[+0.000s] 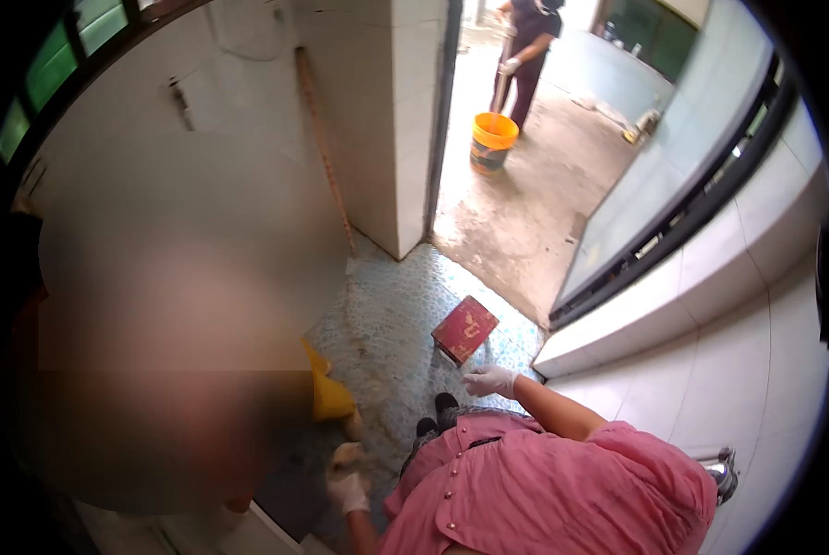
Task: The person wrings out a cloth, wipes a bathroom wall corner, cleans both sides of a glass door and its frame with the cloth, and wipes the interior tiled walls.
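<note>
My right hand, in a white glove, hovers beside my waist with its fingers curled in and nothing visible in them. Just beyond it, a worn red box-like object with pale markings lies on the blue patterned floor. My left hand, also gloved, is lower left, its fingers around a small tan thing too blurred to name. Close to that hand is another person's yellow sleeve, with part of that person's hand below it. A large blur hides most of that person.
A long wooden stick leans against the tiled wall. Through the doorway, a gloved person holds a pole in a yellow-rimmed bucket. A tiled ledge runs along the right, with a metal fitting below.
</note>
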A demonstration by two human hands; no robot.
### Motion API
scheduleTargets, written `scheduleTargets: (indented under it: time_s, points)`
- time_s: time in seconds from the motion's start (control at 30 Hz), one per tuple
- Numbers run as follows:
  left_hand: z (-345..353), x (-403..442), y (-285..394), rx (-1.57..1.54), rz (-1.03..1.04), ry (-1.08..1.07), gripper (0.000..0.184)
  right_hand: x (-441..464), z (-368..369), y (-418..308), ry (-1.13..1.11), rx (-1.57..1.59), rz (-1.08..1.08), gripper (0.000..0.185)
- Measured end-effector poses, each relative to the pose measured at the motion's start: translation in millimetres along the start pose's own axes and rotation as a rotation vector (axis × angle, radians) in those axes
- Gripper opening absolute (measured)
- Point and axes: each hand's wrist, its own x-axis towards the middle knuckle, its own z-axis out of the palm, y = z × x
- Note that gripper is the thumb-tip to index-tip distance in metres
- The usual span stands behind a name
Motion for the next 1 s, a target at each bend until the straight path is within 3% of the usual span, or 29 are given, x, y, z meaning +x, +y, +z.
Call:
scheduleTargets:
  time_s: [0.03, 0.07, 0.13, 0.17, 0.27, 0.3, 0.4, 0.47, 0.53, 0.6, 0.63, 0.67, 0.73, 0.87, 0.97, 1.0]
  points:
    - [26.4, 6.7, 10.8, -0.322, -0.054, -0.121, 0.047, -24.9, 11.7, -33.4, -0.076, 0.010, -0.015, 0.044]
    - [46.9, 13.5, 52.0, -0.314, -0.291, -0.290, 0.055, -44.6, 22.7, -56.5, -0.111, -0.037, -0.114, 0.053]
    - [93.1, 11.3, 91.4, -0.613, -0.056, -0.559, 0.049, -64.7, 36.8, -85.5, -0.204, -0.103, -0.324, 0.075]
    - [103.1, 10.7, 124.0, -0.592, -0.050, -0.592, 0.049, -73.8, 43.2, -99.1, -0.258, -0.113, -0.431, 0.088]
    - [135.6, -17.2, 216.0, -0.439, 0.012, -1.042, 0.028, -94.8, 47.0, -122.4, -0.177, -0.250, -0.705, 0.109]
    - [143.5, -33.4, 241.4, -0.463, 0.005, -1.152, 0.028, -99.9, 45.2, -123.2, -0.065, -0.276, -0.829, 0.110]
    - [176.7, -60.6, 281.3, -0.388, 0.029, -1.381, 0.032, -127.0, 15.7, -134.9, 0.152, -0.205, -0.768, 0.105]
    - [197.2, -83.0, 310.9, -0.381, -0.099, -1.599, 0.036, -136.8, -13.6, -130.9, 0.220, -0.046, -0.791, 0.097]
    - [228.3, -102.0, 332.4, -0.305, 0.020, -1.662, 0.040, -131.7, -47.4, -118.3, 0.252, 0.098, -0.851, 0.090]
    - [257.1, -124.8, 352.1, -0.203, 0.245, -1.719, 0.048, -131.4, -84.6, -104.1, 0.356, 0.643, -0.816, 0.071]
    - [268.0, -139.6, 358.3, -0.250, 0.323, -1.699, 0.054, -144.2, -107.1, -101.8, 0.357, 0.756, -0.782, 0.061]
    - [281.9, -145.6, 364.8, -0.206, 0.357, -1.705, 0.053, -147.2, -130.3, -95.7, 0.409, 0.853, -0.867, 0.055]
    - [299.9, -162.5, 384.4, -0.205, 0.355, -1.761, 0.051, -162.3, -183.3, -85.3, 0.580, 0.932, -0.834, 0.053]
    - [343.9, -162.3, 387.5, -0.099, 0.275, -1.677, 0.046, -245.0, -259.5, -105.6, 1.106, 0.671, -1.105, 0.060]
    - [368.4, -160.0, 389.4, -0.067, 0.266, -1.670, 0.045, -342.1, -273.4, -156.6, 1.715, 0.121, -1.252, 0.067]
    - [370.3, -157.4, 388.1, -0.075, 0.232, -1.660, 0.046, -371.8, -278.1, -168.2, 1.836, -0.017, -1.303, 0.061]
